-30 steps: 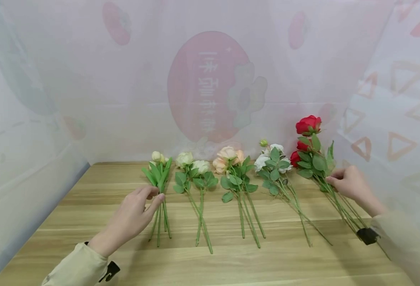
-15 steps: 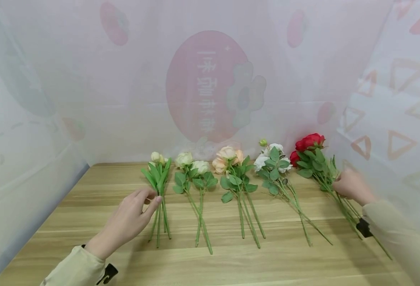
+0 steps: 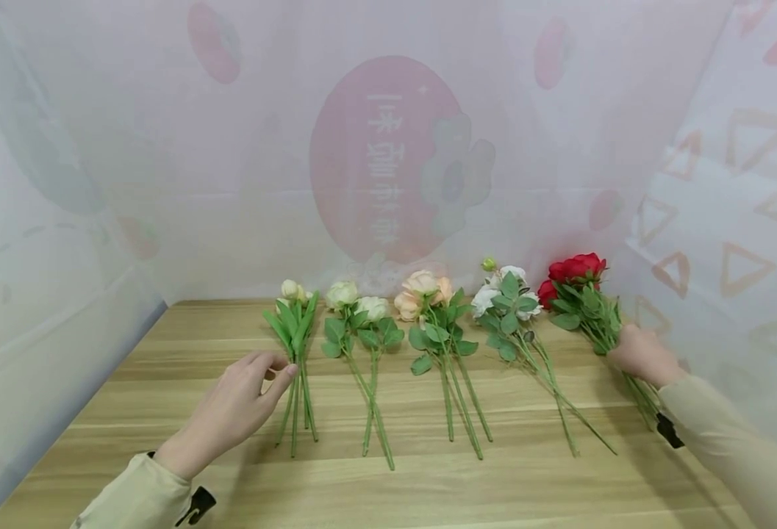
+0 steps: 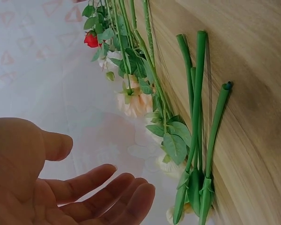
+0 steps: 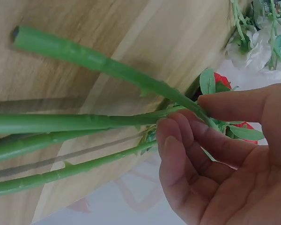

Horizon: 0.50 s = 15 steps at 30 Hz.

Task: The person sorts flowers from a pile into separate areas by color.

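Note:
At the right end of the row lie red roses (image 3: 576,269) with leafy, thorny green stems (image 5: 61,123). My right hand (image 3: 642,356) grips their stems below the leaves, with thumb and fingers (image 5: 178,140) pinching one stem; other stems run beside it. My left hand (image 3: 232,415) hovers beside the cream tulips (image 3: 292,316) at the left end, its fingers loosely bent. In the left wrist view that hand (image 4: 79,187) holds nothing and stays apart from the tulip stems (image 4: 196,108).
Between the hands lie pale green-white flowers (image 3: 356,297), peach flowers (image 3: 421,294) and white flowers (image 3: 507,294), stems toward me. They rest on a wood-grain table (image 3: 428,492). Printed curtains (image 3: 262,147) enclose the back and sides.
The upper red rose has come down beside the other red blooms. My right hand has shifted slightly lower along with it and its fingers wrap the stems more. The left hand has barely moved.

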Tool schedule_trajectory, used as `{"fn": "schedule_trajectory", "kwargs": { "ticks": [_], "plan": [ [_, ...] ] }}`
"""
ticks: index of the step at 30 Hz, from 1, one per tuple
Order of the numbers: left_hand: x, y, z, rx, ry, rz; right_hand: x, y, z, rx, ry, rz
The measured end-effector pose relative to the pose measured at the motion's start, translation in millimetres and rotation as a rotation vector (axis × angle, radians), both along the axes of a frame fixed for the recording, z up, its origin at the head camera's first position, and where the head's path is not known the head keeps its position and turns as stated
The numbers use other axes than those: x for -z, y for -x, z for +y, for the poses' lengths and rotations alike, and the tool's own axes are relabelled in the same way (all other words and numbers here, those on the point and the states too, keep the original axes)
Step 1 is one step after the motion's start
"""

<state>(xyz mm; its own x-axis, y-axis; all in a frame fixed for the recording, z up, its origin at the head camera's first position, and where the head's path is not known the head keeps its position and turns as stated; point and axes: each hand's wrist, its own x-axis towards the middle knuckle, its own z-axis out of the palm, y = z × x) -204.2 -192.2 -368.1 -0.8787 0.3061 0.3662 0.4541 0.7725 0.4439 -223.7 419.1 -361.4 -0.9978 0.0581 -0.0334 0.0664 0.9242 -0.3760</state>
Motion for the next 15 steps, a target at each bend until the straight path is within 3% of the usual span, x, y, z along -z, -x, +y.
{"fn": "schedule_trajectory", "kwargs": {
  "ticks": [15],
  "plan": [
    [-1.8, 1.0, -2.5, -0.001, 0.009, -0.038, 0.0, -8.6, 1.4, 0.029, -0.047, 0.073]
  ]
}}
